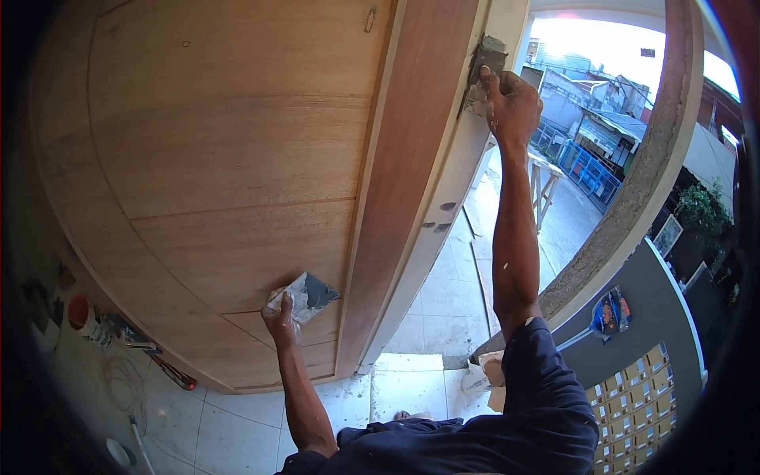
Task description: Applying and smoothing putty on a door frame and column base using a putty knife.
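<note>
My right hand (513, 111) is raised to the pale door frame (443, 170), its fingers closed on a small flat putty scraper (491, 60). The scraper's dark blade lies against the frame, with grey filler smeared around it. Lower down, grey filler spots (442, 226) mark the same frame. Near the lower part of the wooden door (237, 158), my left hand (279, 321) is closed on a thin whitish putty board (294, 304). A lump of grey putty (318, 293) sits on the board. Part of the board is hidden by my fingers.
A doorway to a street opens at the right, bordered by a rough concrete edge (609, 214). A wooden sawhorse (543, 186) stands outside. A grey panel (649, 309) and stacked small boxes (637, 404) are at lower right. At lower left are a bucket (95, 331) and a hose (123, 380).
</note>
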{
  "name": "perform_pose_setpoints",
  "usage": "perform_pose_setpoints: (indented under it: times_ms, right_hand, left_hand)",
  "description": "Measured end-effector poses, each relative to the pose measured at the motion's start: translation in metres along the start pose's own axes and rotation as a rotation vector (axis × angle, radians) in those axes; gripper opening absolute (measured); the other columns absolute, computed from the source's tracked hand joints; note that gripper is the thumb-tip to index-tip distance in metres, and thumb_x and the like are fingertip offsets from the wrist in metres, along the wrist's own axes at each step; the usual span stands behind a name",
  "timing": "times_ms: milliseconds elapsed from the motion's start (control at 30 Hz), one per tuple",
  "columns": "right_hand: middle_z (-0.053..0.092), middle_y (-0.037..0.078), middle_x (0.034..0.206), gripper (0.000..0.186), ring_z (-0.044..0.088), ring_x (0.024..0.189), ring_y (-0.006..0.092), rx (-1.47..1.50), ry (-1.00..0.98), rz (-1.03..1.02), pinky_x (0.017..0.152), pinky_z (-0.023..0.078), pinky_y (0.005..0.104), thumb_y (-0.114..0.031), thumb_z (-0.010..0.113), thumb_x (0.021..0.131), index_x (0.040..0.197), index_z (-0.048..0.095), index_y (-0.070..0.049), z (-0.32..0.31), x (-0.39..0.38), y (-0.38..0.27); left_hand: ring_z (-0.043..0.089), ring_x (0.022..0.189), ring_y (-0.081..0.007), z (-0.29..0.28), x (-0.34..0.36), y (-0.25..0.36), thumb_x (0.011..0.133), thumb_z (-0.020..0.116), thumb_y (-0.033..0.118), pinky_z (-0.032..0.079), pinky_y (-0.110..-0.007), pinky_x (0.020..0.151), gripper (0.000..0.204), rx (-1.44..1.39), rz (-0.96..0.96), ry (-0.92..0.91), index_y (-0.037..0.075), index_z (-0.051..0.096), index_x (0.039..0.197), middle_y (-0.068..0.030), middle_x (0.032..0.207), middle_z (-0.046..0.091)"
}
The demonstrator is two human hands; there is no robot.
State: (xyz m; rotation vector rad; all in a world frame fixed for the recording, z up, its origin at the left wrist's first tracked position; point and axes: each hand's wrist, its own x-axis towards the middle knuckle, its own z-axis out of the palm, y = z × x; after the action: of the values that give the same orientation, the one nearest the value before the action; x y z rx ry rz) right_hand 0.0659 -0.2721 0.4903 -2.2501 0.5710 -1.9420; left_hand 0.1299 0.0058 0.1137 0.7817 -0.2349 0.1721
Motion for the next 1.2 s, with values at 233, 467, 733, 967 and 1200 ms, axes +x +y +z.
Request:
perform_pose_setpoints:
  times_ms: [233, 467, 733, 967, 1200]
  right_hand:
    - [0.057, 0.005, 0.052, 0.035, 0.051, 0.048, 0.0145, 0.251, 0.072, -0.022, 0.05, 0.041, 0.0297, -0.036, 0.061, 0.08, 0.069, 0.065, -0.003, -0.021, 0.024, 0.01]
    - [0.062, 0.009, 0.074, 0.032, 0.053, 0.059, 0.0109, 0.693, -0.432, 0.094, 0.052, 0.04, 0.0227, -0.024, 0.06, 0.081, 0.093, 0.064, 0.005, -0.011, 0.074, 0.038]
    - [0.061, 0.014, 0.08, 0.05, 0.057, 0.066, 0.0185, 0.415, -0.568, -0.188, 0.061, 0.047, 0.028, -0.041, 0.05, 0.082, 0.103, 0.061, 0.003, -0.014, 0.011, 0.055]
    - [0.06, 0.004, 0.069, 0.034, 0.047, 0.052, 0.0081, 0.708, -0.453, 0.161, 0.049, 0.037, 0.0226, -0.032, 0.062, 0.081, 0.087, 0.063, 0.002, -0.03, 0.057, 0.024]
    - [0.059, 0.004, 0.067, 0.033, 0.049, 0.048, 0.0063, 0.762, -0.604, 0.122, 0.036, 0.033, 0.0205, -0.032, 0.061, 0.081, 0.09, 0.063, 0.0, -0.019, 0.062, 0.04]
  left_hand:
    - [0.057, 0.075, -0.0131, -0.011, -0.001, 0.0, 0.082, 0.061, 0.012, 0.047, -0.026, 0.07, 0.02, -0.012, 0.008, -0.017, -0.003, 0.057, 0.093, -0.0058, 0.084, 0.059]
    - [0.057, 0.074, -0.0136, -0.006, -0.001, -0.01, 0.082, 0.061, 0.015, 0.047, -0.026, 0.07, 0.021, -0.027, 0.059, 0.013, -0.004, 0.057, 0.092, -0.006, 0.084, 0.059]
    - [0.058, 0.079, -0.0155, -0.01, 0.003, -0.007, 0.085, 0.058, 0.017, 0.047, -0.028, 0.073, 0.024, 0.008, 0.045, -0.043, -0.004, 0.057, 0.097, -0.0075, 0.091, 0.06]
    - [0.059, 0.077, -0.0144, -0.001, -0.001, -0.004, 0.083, 0.058, 0.01, 0.047, -0.026, 0.072, 0.017, -0.086, 0.017, 0.003, -0.004, 0.056, 0.093, -0.007, 0.086, 0.06]
    - [0.058, 0.077, -0.0144, -0.004, -0.001, -0.002, 0.083, 0.058, 0.011, 0.047, -0.026, 0.071, 0.018, -0.084, 0.028, -0.022, -0.004, 0.056, 0.093, -0.0071, 0.085, 0.059]
